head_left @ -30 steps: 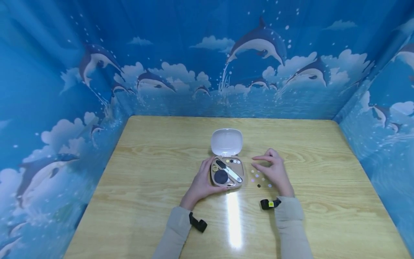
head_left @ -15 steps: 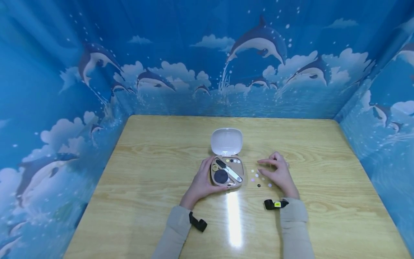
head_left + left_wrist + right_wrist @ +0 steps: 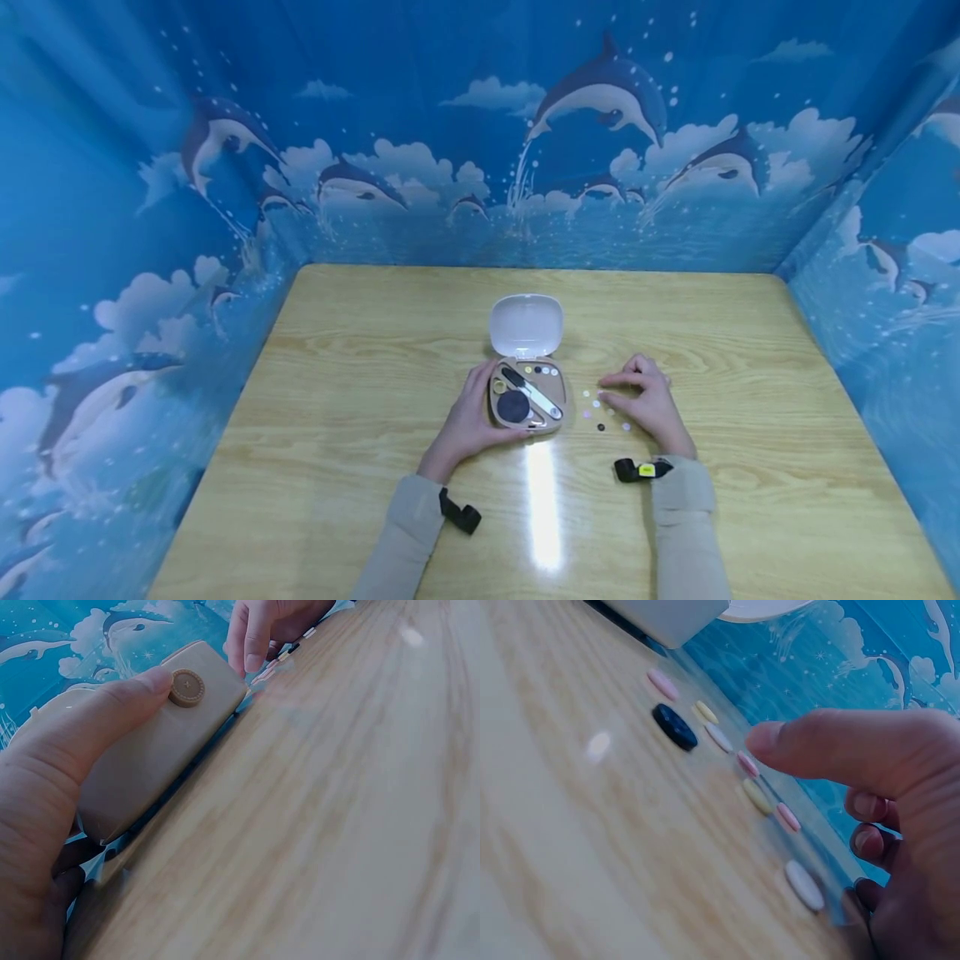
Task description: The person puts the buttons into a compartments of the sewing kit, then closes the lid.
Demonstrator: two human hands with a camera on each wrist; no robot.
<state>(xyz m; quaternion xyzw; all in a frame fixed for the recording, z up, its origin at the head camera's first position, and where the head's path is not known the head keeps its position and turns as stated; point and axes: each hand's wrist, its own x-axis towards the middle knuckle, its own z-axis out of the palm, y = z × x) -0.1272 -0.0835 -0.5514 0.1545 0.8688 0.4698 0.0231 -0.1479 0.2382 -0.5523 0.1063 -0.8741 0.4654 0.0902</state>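
A blue curtain printed with leaping dolphins and white clouds [image 3: 480, 167] runs from the left edge to the right, behind and beside a pale, wood-grained counter [image 3: 337, 350]. At left, my arm comes up in a light grey-beige sleeve [image 3: 405, 525], a small black wrist camera [image 3: 461, 513] at its cuff. My left hand [image 3: 467, 423] is clamped on a beige, rounded-square plastic case [image 3: 552, 392] near the middle of the counter; the thumb lies along its near side, touching a round tan button-shaped catch [image 3: 187, 688]. A white rounded lid [image 3: 527, 327] stands open at the far side. Inside the case, left to right, are a small gold-coloured ring [image 3: 499, 387], a flat dark disc [image 3: 513, 407], a slim black-and-white tool [image 3: 540, 400] set diagonally, and a short row of yellow, black and white buttons [image 3: 546, 371]. Just right of the case, small round loose buttons in pink, pale yellow and white [image 3: 587, 414] lie scattered with one black button [image 3: 601, 427]. Beside them is my right hand [image 3: 651, 408], thumb and forefinger apart; I cannot tell whether the thumb touches a button.
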